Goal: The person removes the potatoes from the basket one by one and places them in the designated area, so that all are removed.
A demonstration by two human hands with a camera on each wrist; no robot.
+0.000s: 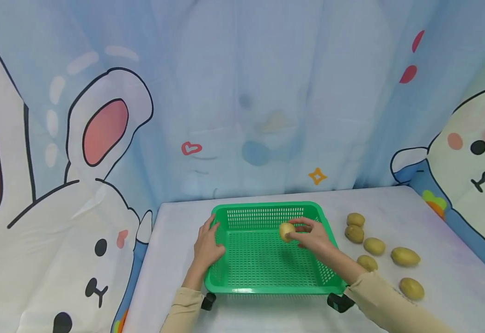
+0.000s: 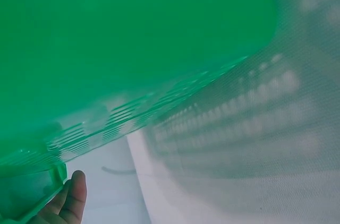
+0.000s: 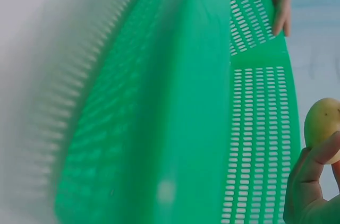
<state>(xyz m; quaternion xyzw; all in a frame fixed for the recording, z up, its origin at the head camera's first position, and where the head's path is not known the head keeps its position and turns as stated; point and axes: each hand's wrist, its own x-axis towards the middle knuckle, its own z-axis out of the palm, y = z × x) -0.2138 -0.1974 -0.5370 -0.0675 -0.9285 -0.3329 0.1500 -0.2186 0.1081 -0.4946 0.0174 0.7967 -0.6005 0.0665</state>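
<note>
A shallow green plastic basket [image 1: 267, 289] with slotted walls sits on the white-covered table. My left hand [image 1: 207, 247] holds its left rim, thumb on the inner side and fingers along the edge; its fingers [image 2: 76, 195] also show by the rim in the left wrist view. Over the right part of the basket, my right hand [image 1: 314, 238] pinches a small yellow potato [image 1: 286, 231] between thumb and fingers. That potato [image 3: 323, 123] appears at the right edge of the right wrist view, higher than the rim.
Several potatoes [image 1: 374, 246] lie loose on the table right of the basket, one potato [image 1: 411, 289] nearest the front. Two black objects [image 1: 340, 302] show under the wrists at the basket's front corners. A printed cartoon curtain [image 1: 242, 101] hangs behind the table [image 1: 175, 231].
</note>
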